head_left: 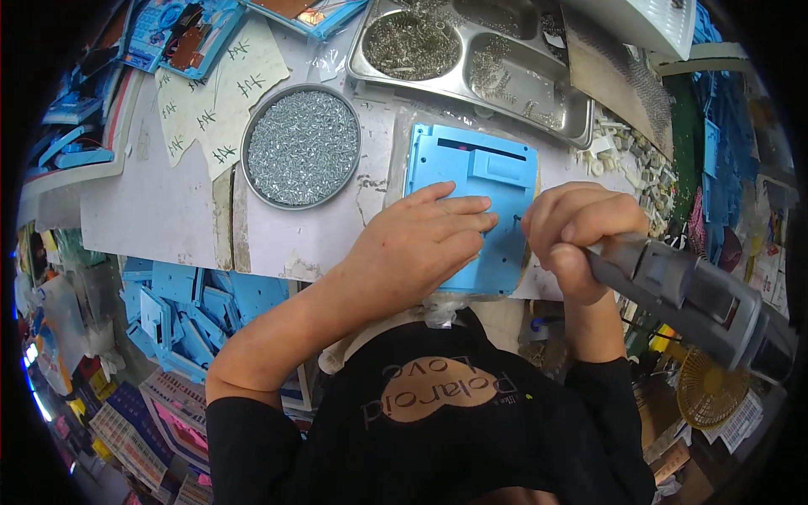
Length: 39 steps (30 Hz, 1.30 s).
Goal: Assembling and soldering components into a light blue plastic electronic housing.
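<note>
A light blue plastic casing (501, 261) lies on the table in front of me, with a long slot and a raised block toward its far end. My left hand (429, 240) rests across its left and middle part, fingers stretched out and pressing on the surface. In my right hand (581, 236) is a grey electric screwdriver (686, 290), its body pointing back to the lower right. The fingers wrap round its front end. Its dark tip is at a small hole on the casing's right side; whether it touches a screw is too small to tell.
A round tray of small silver screws (303, 143) stands to the left. At the back, a compartmented metal tray (539, 101) holds springs and other small metal parts. White plastic pieces (635, 160) lie at the right. Blue casings (189, 316) are heaped below the table's left edge.
</note>
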Available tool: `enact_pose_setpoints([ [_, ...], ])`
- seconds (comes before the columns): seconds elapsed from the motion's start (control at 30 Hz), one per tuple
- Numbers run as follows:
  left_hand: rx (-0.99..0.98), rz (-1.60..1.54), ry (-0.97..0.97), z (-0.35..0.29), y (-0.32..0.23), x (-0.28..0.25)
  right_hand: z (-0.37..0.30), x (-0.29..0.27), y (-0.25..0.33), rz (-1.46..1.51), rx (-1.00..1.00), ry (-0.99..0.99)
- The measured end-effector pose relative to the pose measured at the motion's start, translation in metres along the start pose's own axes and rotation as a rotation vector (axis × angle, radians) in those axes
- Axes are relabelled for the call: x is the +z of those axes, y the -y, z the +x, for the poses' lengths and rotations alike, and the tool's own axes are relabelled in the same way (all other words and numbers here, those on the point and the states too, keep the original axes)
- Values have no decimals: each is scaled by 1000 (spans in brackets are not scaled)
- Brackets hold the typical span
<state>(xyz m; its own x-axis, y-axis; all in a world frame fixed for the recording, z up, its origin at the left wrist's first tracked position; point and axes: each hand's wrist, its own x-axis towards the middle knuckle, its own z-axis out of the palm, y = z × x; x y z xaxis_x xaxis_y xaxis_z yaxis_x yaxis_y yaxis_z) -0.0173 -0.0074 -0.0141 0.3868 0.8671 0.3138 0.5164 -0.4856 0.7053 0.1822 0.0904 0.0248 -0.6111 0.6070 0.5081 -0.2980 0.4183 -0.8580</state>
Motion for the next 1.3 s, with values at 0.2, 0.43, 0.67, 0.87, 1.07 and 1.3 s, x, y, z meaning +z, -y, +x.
enact_pose_setpoints([
  [0.2,1,22,-12,3,6,-2,29,-28,-2,301,-25,-123],
  [0.43,-40,-11,-13,4,0,0,52,-32,-32,234,-36,-120],
  [0.67,-34,-11,10,2,1,-2,49,-32,-41,99,72,-10],
  [0.87,-17,-9,6,2,2,0,56,-44,-37,106,105,65],
  [1.07,-3,-4,-55,2,3,2,62,-49,-24,98,-105,55],
  [1.3,-34,-27,-47,0,0,3,44,-33,-39,38,54,-50],
])
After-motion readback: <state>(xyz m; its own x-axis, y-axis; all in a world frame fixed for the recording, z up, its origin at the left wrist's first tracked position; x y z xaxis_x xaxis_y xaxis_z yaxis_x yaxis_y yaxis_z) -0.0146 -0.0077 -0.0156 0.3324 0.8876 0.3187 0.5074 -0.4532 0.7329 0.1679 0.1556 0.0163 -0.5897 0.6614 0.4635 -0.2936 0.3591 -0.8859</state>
